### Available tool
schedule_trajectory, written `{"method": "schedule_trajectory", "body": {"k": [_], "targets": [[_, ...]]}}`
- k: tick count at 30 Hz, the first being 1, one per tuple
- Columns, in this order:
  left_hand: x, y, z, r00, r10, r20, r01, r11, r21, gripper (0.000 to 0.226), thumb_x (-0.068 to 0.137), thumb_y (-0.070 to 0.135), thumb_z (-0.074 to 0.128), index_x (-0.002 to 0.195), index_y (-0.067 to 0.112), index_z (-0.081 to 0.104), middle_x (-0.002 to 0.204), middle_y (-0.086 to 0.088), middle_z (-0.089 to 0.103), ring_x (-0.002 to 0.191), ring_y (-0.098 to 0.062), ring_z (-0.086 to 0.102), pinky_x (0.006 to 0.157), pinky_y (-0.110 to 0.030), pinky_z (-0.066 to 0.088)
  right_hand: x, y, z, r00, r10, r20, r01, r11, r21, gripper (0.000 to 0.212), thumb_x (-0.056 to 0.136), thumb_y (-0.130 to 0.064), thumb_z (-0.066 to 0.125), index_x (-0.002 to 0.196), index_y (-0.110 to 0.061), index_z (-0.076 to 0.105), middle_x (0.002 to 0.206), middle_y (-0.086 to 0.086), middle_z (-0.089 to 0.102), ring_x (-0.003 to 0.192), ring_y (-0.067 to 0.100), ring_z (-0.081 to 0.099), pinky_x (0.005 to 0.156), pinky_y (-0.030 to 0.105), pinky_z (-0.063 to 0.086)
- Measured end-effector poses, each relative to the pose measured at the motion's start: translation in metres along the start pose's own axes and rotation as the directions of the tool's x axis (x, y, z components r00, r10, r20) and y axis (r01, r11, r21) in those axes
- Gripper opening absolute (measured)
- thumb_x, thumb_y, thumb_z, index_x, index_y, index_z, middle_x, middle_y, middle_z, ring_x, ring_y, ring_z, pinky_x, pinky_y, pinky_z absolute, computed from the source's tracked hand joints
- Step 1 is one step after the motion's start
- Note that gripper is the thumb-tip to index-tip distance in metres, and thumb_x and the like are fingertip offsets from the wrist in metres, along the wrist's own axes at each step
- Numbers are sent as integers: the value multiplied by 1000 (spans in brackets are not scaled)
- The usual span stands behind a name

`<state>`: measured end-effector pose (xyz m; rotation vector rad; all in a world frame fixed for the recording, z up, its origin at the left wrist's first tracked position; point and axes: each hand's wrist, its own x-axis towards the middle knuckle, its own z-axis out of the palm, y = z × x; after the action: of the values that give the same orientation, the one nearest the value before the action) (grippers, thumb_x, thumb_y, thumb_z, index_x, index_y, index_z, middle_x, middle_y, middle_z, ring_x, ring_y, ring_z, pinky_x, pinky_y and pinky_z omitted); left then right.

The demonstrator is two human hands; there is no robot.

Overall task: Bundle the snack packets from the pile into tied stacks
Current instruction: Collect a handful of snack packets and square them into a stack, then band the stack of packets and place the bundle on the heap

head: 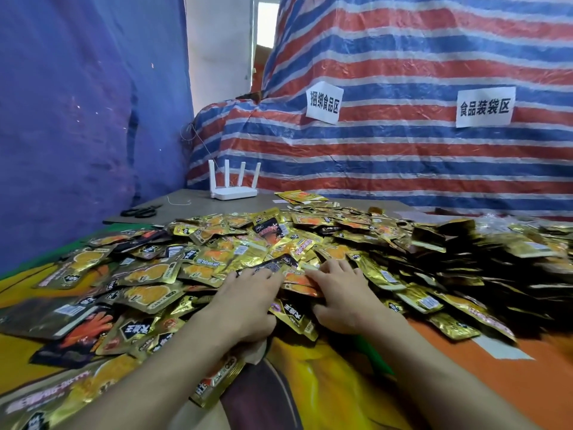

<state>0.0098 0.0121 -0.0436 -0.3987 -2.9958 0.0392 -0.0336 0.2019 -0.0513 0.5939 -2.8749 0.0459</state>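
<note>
A big pile of gold and black snack packets (217,243) covers the table from left to right. My left hand (248,301) lies palm down on the packets at the pile's near edge, fingers stretched forward over a black packet. Close beside it, my right hand (341,293) also rests flat on the pile, its fingertips touching gold packets (297,279) between the two hands. Neither hand grips anything that I can see. The undersides of both palms are hidden.
Black scissors (141,211) and a loose white string (178,201) lie on a grey board (186,197) at the back left, next to a white router (234,189). A striped tarp (403,150) with two paper signs rises behind. Orange cloth (496,383) shows at the right front.
</note>
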Motion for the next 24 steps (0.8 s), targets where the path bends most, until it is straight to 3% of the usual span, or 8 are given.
{"method": "schedule_trajectory", "body": {"k": [5, 10, 12, 14, 17, 20, 22, 24], "targets": [[-1, 3, -10, 997, -16, -76, 7, 993, -119, 36, 86, 13, 55, 120, 24, 46, 114, 0, 60, 114, -28, 55, 96, -44, 42, -6, 5, -3, 999, 20, -26, -14, 978, 210, 60, 90, -29, 60, 148, -32, 42, 143, -2, 43, 129, 22, 45, 103, 38, 41], [-10, 3, -1, 975, -40, -218, -6, 979, -206, 86, 92, 7, 50, 160, 37, 7, 125, 3, 59, 135, -23, 43, 125, -51, 13, -14, 9, -8, 990, 51, -130, 0, 931, 365, 48, 93, -20, 58, 138, -35, 50, 110, -7, 66, 91, 14, 66, 80, 39, 59], [-12, 2, -1, 951, -22, -307, -58, 967, -249, 92, 91, 11, 51, 159, 42, -2, 103, 6, 60, 116, -19, 51, 123, -46, 19, -17, 10, -8, 982, 75, -175, 14, 889, 457, 43, 95, -18, 59, 134, -36, 53, 101, -12, 64, 82, 9, 67, 74, 39, 60], [-11, 2, 1, 922, -23, -386, -125, 926, -355, 93, 91, 17, 54, 157, 52, -2, 80, 6, 58, 81, -14, 53, 100, -38, 41, -19, 7, -8, 964, 94, -247, 66, 819, 570, 31, 97, -19, 63, 124, -34, 58, 100, -13, 67, 79, 7, 68, 69, 36, 61], [-7, 7, 4, 870, -69, -488, -240, 805, -542, 85, 94, 19, 59, 151, 62, 13, 88, 0, 72, 62, -17, 58, 68, -39, 51, -20, -2, -8, 924, 141, -355, 169, 682, 712, 19, 92, -9, 70, 101, -26, 69, 83, -4, 71, 68, 14, 69, 54, 40, 60], [-3, 11, 2, 792, -186, -581, -364, 620, -695, 58, 97, 16, 66, 144, 45, 50, 105, 5, 75, 90, -14, 70, 80, -34, 56, -20, -8, -9, 888, 268, -373, 200, 505, 839, 20, 85, 3, 71, 78, -15, 71, 71, 9, 70, 60, 27, 67, 51, 47, 57], [0, 9, 0, 750, -307, -586, -390, 510, -767, 25, 97, 21, 67, 119, 33, 70, 92, 9, 74, 87, -8, 69, 76, -27, 55, -20, -12, -11, 874, 356, -331, 212, 333, 919, 18, 84, 1, 76, 73, -13, 73, 71, 9, 73, 66, 24, 71, 58, 42, 60], [2, 4, -1, 782, -366, -504, -360, 395, -845, 11, 97, 22, 67, 100, 31, 73, 87, 8, 75, 82, -9, 70, 72, -26, 58, -20, -12, -13, 875, 404, -266, 208, 182, 961, 13, 83, -3, 79, 83, -15, 76, 82, 7, 78, 77, 24, 76, 64, 40, 63]]}}
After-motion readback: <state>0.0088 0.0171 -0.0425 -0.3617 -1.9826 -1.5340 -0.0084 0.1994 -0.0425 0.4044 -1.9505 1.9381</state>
